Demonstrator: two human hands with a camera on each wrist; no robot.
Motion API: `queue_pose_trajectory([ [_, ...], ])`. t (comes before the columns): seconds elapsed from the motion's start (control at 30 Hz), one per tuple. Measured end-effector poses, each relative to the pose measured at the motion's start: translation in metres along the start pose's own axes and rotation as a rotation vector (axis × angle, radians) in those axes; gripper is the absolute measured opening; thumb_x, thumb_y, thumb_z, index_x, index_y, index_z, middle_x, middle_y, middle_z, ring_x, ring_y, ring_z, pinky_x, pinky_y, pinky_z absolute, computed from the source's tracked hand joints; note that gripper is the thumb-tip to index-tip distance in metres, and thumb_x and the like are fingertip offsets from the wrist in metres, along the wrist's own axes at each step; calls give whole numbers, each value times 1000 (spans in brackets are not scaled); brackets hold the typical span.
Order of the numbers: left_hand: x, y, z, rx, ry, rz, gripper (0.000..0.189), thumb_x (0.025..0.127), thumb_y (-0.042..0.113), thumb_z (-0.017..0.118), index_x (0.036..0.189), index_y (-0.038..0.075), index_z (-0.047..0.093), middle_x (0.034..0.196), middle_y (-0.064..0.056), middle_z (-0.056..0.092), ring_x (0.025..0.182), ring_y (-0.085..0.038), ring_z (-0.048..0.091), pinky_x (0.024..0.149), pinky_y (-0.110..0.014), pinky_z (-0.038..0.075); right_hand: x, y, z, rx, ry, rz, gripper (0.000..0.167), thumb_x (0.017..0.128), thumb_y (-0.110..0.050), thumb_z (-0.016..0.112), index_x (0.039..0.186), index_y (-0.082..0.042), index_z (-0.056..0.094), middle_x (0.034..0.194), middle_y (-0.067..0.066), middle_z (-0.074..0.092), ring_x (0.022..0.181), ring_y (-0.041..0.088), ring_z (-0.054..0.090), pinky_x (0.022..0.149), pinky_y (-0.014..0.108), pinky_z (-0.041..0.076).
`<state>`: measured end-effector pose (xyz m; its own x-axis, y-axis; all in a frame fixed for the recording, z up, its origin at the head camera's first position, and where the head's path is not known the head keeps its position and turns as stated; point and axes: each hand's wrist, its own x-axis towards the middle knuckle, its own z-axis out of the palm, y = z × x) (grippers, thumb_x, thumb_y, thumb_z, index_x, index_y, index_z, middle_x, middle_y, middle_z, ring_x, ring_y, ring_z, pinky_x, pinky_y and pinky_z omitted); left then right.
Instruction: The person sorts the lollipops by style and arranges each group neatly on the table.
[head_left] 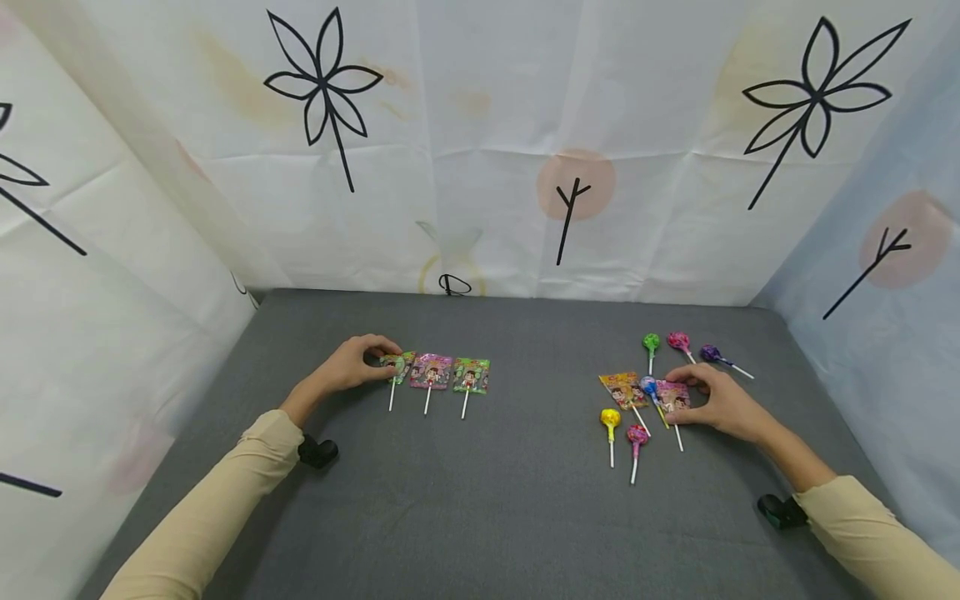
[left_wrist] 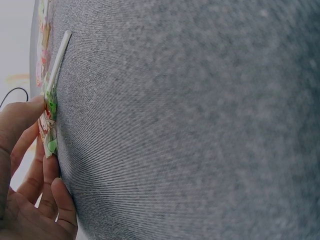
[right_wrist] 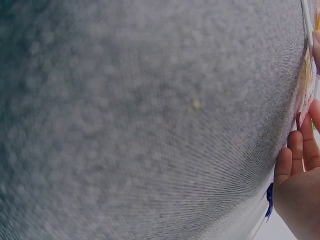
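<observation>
At the left end of a row, my left hand (head_left: 351,363) holds a green flat-wrapped lollipop (head_left: 402,367) between thumb and fingers. Its white stick shows in the left wrist view, beside the thumb. Next to it lie a pink flat-wrapped lollipop (head_left: 431,372) and a second green one (head_left: 471,377). On the right, my right hand (head_left: 723,406) holds another pink flat-wrapped lollipop (head_left: 670,397) by its wrapper edges. Touching or nearly touching that wrapper is a blue round lollipop (head_left: 649,388). An orange flat-wrapped lollipop (head_left: 624,388) lies just left of it.
Round lollipops surround the right group: green (head_left: 651,342), pink (head_left: 679,342) and purple (head_left: 711,353) behind, yellow (head_left: 611,419) and another pink (head_left: 637,435) in front. Grey cloth (head_left: 525,500) covers the table. White patterned curtains (head_left: 480,100) enclose the back and sides.
</observation>
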<state>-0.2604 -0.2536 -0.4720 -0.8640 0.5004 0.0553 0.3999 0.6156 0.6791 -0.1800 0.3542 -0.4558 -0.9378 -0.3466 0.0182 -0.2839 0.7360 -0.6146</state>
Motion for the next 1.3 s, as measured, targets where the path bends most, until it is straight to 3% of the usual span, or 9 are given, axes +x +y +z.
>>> queue_pose_trajectory([
  [0.37, -1, 1, 0, 3, 2, 6, 30, 91, 12, 80, 119, 4, 71, 117, -12, 65, 106, -31, 60, 92, -52, 46, 0, 2, 2, -12, 12, 1, 63, 77, -26, 92, 124, 4, 63, 119, 17, 63, 109, 36, 57, 91, 49, 45],
  [0.53, 0, -1, 1, 4, 1, 5, 30, 91, 13, 80, 119, 4, 71, 117, -11, 65, 106, -31, 60, 92, -52, 46, 1, 4, 3, -3, 23, 1, 62, 78, -27, 92, 123, 4, 63, 118, 17, 64, 107, 34, 59, 89, 37, 48],
  [0.67, 0, -2, 1, 7, 1, 0, 30, 91, 14, 80, 118, 5, 72, 117, -11, 66, 105, -30, 60, 91, -52, 47, 1, 3, 2, 48, 31, 3, 56, 80, -22, 90, 122, 5, 64, 112, 16, 65, 96, 27, 61, 78, 27, 50],
  [0.87, 0, -1, 1, 6, 2, -9, 30, 91, 16, 80, 118, 6, 72, 117, -10, 66, 104, -29, 60, 91, -52, 47, 0, -1, 0, 169, 21, 2, 47, 85, -11, 85, 122, 7, 63, 107, 17, 65, 75, 12, 57, 60, 27, 47],
  [1.03, 0, -2, 0, -5, 2, -6, 30, 91, 15, 80, 118, 7, 72, 117, -10, 65, 105, -30, 60, 92, -52, 47, -2, -2, -2, 228, 12, 10, 42, 89, -8, 80, 124, 8, 63, 116, 22, 63, 81, 14, 63, 62, 27, 51],
  [1.3, 0, -2, 1, -2, 2, -5, 30, 91, 15, 80, 118, 6, 72, 117, -10, 65, 104, -29, 60, 91, -52, 47, -2, -3, -5, 216, 61, 12, 38, 91, -9, 79, 123, 5, 66, 109, 18, 66, 83, 12, 67, 65, 25, 53],
])
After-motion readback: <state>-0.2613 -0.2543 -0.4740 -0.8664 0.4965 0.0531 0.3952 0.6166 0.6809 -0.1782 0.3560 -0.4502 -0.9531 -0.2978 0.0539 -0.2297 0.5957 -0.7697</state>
